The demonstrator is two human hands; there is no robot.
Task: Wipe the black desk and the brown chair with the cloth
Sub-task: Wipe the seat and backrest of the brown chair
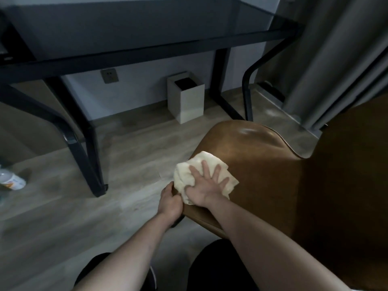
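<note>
The right hand (206, 186) lies flat with fingers spread, pressing the cream cloth (189, 175) onto the seat of the brown chair (262, 164) near its front left edge. The left hand (170, 203) is curled around that seat edge just beside the cloth, steadying the chair. The black table (126, 24) stands behind, well apart from both hands, its glass top bare where it shows. Judging by this, the chair is being wiped now, with most of the seat and the backrest left; whether the table is done cannot be told.
</note>
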